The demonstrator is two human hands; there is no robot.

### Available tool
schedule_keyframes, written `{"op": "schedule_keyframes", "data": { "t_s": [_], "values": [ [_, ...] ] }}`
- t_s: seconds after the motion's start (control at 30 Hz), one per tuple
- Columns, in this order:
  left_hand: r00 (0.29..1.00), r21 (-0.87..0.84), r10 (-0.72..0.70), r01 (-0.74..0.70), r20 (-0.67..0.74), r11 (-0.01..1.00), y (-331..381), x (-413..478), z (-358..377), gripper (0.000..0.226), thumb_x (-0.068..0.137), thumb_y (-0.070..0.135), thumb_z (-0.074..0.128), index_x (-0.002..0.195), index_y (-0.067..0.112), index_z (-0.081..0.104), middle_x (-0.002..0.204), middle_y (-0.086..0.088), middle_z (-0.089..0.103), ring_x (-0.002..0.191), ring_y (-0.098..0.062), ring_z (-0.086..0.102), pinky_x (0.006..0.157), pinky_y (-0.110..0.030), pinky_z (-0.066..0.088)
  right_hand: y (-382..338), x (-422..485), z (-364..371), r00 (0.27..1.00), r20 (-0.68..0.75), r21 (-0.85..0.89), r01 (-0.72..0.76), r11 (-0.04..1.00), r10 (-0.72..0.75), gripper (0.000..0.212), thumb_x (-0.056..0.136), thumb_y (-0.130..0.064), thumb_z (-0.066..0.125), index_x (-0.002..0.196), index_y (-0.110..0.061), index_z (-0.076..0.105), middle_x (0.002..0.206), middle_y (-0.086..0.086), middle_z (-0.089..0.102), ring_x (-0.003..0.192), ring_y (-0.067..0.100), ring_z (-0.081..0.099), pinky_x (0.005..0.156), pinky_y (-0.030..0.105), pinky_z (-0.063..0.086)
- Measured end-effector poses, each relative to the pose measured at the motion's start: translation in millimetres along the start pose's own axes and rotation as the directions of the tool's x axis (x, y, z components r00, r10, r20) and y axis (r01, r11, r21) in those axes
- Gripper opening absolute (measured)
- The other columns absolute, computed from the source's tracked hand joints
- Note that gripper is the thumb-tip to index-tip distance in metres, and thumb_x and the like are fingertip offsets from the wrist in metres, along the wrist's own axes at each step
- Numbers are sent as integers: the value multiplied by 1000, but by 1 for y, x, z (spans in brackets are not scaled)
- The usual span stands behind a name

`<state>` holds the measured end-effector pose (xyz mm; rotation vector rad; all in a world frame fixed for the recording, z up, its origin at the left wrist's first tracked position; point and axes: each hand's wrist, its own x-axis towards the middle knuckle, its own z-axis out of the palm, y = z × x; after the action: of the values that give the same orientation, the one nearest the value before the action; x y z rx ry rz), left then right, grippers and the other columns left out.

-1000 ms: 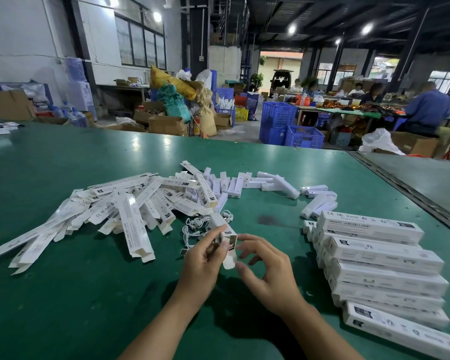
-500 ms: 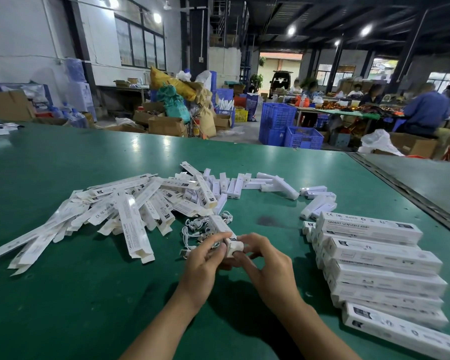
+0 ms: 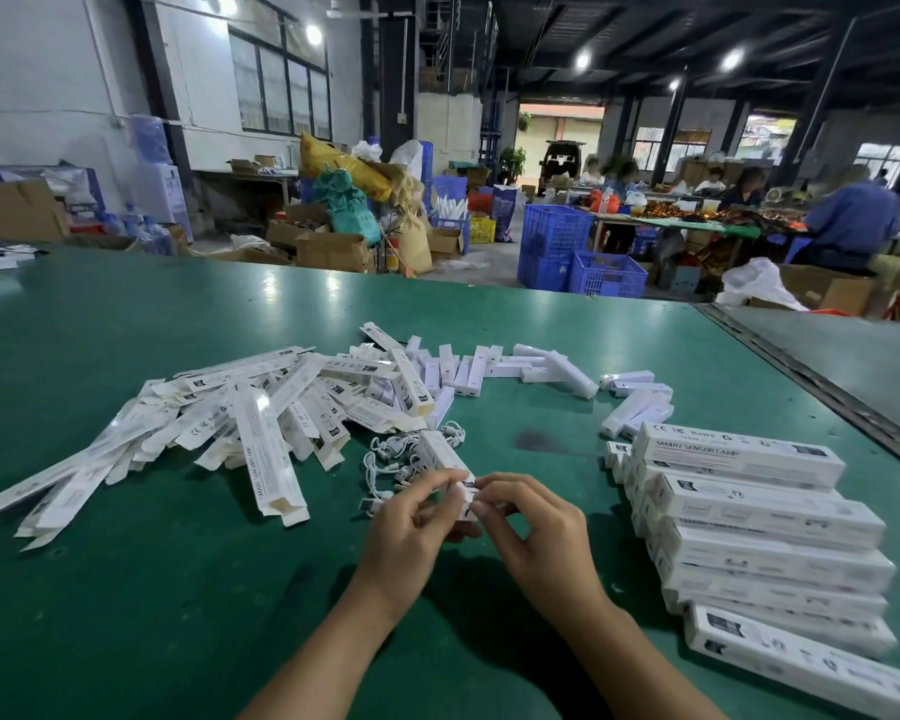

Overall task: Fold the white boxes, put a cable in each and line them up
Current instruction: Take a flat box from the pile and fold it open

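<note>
Both forearms reach in over the green tabletop (image 3: 126, 589). Left hand (image 3: 411, 532) and right hand (image 3: 536, 532) meet, fingers curled, each grip pinching one white box (image 3: 445, 459) end.

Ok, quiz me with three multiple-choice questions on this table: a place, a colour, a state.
1. The row of closed white cardboard boxes lies: A) far left B) right of the right hand C) on the floor.
2. The smooth flat tabletop is: A) green B) red C) yellow.
3. The slim white box at centre is: A) lying untouched B) pinched by left hand and right hand C) crushed flat.
Answers: B, it flanks that hand; A, green shows throughout; B, both grip its end.
</note>
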<state>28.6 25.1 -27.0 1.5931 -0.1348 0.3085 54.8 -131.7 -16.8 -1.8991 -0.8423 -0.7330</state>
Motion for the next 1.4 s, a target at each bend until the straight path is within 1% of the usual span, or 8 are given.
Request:
{"op": "schedule_keyframes", "data": {
  "t_s": [0.23,0.57,0.73,0.9,1.13,1.2,1.3,1.4],
  "values": [
    [998,156,62,-64,20,986,-4,0,-1,36,79,67,61,107,45,66,90,8,77,85,-10,75,83,-37,60,-2,0,-1,972,55,138,-234,962,229,8,83,-13,78,83,-15,70,85,-8,70,80,13,68,72,30,55],
    [998,66,56,-55,-14,996,-1,-2,1,30,94,53,50,104,32,70,88,-1,75,82,-9,73,70,-17,56,0,3,-5,1000,9,24,16,1000,-16,8,78,-18,78,82,-10,77,90,-4,69,82,1,67,75,16,53],
    [999,-18,-18,17,-45,1000,0,1,-1,40,100,46,44,99,17,71,95,-4,75,94,-20,71,83,-34,57,-2,4,-2,971,84,186,-237,954,225,10,76,-15,83,79,-20,75,87,-14,70,82,7,69,74,20,54],
    [999,39,-36,36,-7,999,1,-1,-2,35,93,44,41,97,30,74,96,-5,75,99,-27,68,96,-54,49,-4,4,-1,889,129,385,-453,804,439,36,72,-10,85,99,-24,65,81,-2,69,77,12,66,72,31,56],
    [998,112,52,-57,46,992,5,-3,-2,32,95,43,40,101,40,71,98,8,75,97,-13,70,90,-35,54,-14,2,0,837,152,347,-543,765,525,32,78,-19,80,105,-19,63,79,-2,62,74,15,62,68,28,54],
    [992,183,99,-113,82,977,7,-5,-2,31,96,43,41,103,41,71,99,14,74,96,-6,69,85,-25,53,-21,1,0,737,292,406,-673,619,609,41,82,-31,74,116,-15,57,78,2,65,67,15,61,62,29,53],
    [982,264,164,-183,94,947,11,-6,-7,27,96,38,45,104,47,69,103,25,71,100,4,65,85,-15,47,-29,5,-2,514,533,599,-790,129,672,52,81,-29,70,124,-8,49,80,8,68,61,19,61,54,26,49],
    [973,294,198,-225,119,929,13,-8,-11,29,97,40,49,119,56,61,108,31,67,104,8,62,86,-8,44,-31,5,-9,487,669,621,-781,-62,561,44,82,-18,69,120,0,57,91,11,71,68,18,66,60,22,55]
  ]
}}
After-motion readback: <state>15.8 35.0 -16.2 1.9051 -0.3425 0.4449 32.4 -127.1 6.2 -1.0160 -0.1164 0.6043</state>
